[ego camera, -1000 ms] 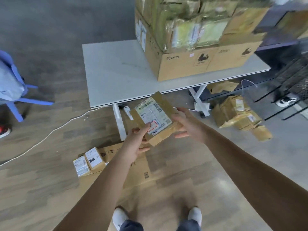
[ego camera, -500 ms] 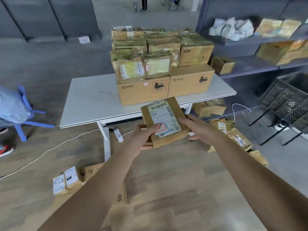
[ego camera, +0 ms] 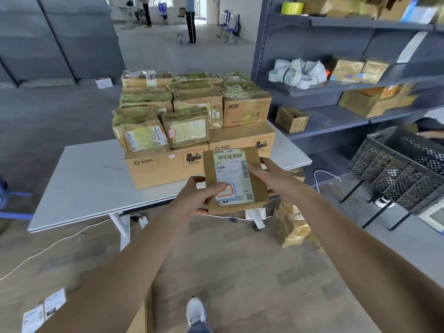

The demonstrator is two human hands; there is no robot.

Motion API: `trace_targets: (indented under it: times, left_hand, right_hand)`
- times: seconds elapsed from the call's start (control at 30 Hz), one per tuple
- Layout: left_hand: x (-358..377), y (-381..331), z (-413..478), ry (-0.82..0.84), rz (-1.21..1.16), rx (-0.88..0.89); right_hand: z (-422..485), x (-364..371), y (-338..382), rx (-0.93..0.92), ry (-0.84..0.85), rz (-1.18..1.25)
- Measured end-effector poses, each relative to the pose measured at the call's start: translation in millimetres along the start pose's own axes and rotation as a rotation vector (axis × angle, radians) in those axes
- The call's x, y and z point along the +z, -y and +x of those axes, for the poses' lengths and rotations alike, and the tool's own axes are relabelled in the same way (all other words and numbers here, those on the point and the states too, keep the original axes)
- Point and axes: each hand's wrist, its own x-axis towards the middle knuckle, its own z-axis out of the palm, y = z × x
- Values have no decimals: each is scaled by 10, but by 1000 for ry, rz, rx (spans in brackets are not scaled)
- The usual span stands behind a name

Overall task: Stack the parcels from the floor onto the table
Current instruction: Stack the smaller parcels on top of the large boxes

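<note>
Parcel [ego camera: 234, 181], flat, brown, white label facing up: I log it held in the air between both grips, at the counter's [ego camera: 91, 183] near edge, in front of the right-hand carton.
Left grip [ego camera: 192, 198]: clamped on the parcel's lower left corner, thumb on the label.
Right grip [ego camera: 276, 179]: clamped on the parcel's right edge, thumb on its face.
Cartons [ego camera: 163, 169], two, printed PICO: side by side at the counter's right end.
Stacked parcels [ego camera: 192, 111], taped, many: piled on the cartons.
Floor parcels [ego camera: 290, 227]: a cluster beside the counter's right leg.
Labelled boxes [ego camera: 52, 305], two: on the floor at my lower left.
Shelving [ego camera: 336, 116], with boxes and tape rolls: right of the counter.
Black crate [ego camera: 403, 169]: far right.
White cable [ego camera: 60, 243]: on the floor, running under the counter's left end.
</note>
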Motion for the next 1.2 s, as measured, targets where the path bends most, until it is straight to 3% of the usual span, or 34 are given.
trace_targets:
  times: [0.3, 0.67, 0.77, 0.9, 1.0, 1.1, 1.2]
  left_hand:
    - [59, -637, 1383, 55, 33, 76]
    - [57, -993, 2415, 52, 185, 163]
    - [108, -1139, 2500, -19, 334, 220]
    - [98, -1375, 2507, -235, 513, 409]
    - [-69, -1474, 2605, -471, 868, 486]
    - [-284, -1461, 2706, -446, 1145, 333]
    - [-424, -1370, 2760, -357, 1228, 257]
  right_hand:
    - [1207, -585, 524, -124, -130, -109]
    - [2295, -1051, 868, -248, 72, -636]
    - [2566, -1069, 905, -327, 95, -728]
    - [2821, -1039, 926, -384, 29, -797]
    - [2961, -951, 919, -436, -2, -816]
    - [3068, -810, 927, -465, -29, -844]
    - [3153, -644, 911, -472, -40, -826]
